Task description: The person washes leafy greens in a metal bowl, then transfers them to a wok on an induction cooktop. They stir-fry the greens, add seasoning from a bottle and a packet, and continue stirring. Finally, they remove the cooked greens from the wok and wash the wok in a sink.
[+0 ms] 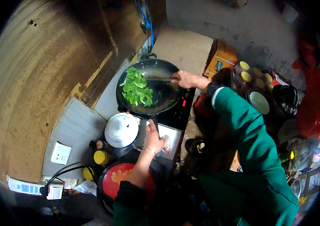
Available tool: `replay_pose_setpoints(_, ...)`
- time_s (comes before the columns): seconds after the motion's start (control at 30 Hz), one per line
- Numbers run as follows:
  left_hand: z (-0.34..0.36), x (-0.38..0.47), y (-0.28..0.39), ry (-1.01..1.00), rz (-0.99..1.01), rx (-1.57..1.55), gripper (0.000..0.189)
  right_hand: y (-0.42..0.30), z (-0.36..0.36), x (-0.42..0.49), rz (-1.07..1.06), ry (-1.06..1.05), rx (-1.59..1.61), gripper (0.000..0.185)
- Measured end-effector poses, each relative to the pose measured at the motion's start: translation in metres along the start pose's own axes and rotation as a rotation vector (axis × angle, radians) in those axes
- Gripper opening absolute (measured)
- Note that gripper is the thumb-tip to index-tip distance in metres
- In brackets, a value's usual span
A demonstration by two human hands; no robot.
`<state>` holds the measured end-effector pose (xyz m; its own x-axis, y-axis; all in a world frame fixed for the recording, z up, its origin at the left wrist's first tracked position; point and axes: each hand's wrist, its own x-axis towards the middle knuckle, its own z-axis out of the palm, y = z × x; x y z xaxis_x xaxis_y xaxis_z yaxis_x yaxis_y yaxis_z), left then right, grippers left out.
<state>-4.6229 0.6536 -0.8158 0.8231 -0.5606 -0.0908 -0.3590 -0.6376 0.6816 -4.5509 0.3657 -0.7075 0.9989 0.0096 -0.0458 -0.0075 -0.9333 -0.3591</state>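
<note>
A dark wok [160, 103] sits on a black electric cooktop [179, 117] with a lit red display. Chopped leafy greens [137, 87] lie heaped at the wok's left side. My left hand [153, 139] is closed around the wok's long handle [154, 123], which points towards me. Above the wok's right rim, my right hand [184, 79] grips a utensil [160, 79] that reaches across the pan towards the greens; its shape is blurred. Just left of the handle stands a white enamel lidded pot or bowl [121, 130].
A red floral lid or tray [114, 176] lies below my left forearm. Yellow-lidded jars [100, 157] stand near the wall socket [61, 152]. Cardboard [182, 45] borders the wok's far side. An orange carton [220, 63] and more jars [244, 76] are at right.
</note>
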Motion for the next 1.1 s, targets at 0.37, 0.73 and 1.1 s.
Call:
replay_pose_setpoints(0.37, -0.006, -0.003, -0.001, -0.025, -0.06, 0.019, 0.096, -0.087, -0.117, -0.127, -0.216, -0.268, -0.726, 0.056)
replay_pose_setpoints(0.73, -0.002, -0.005, -0.003, -0.024, -0.057, 0.012, 0.094, -0.022, 0.016, -0.053, -0.112, 0.061, -0.089, 0.057)
replay_pose_setpoints(1.1, -0.003, -0.002, 0.003, -0.041, -0.043, 0.009, 0.093, 0.014, 0.001, -0.081, -0.149, 0.073, -0.419, 0.062)
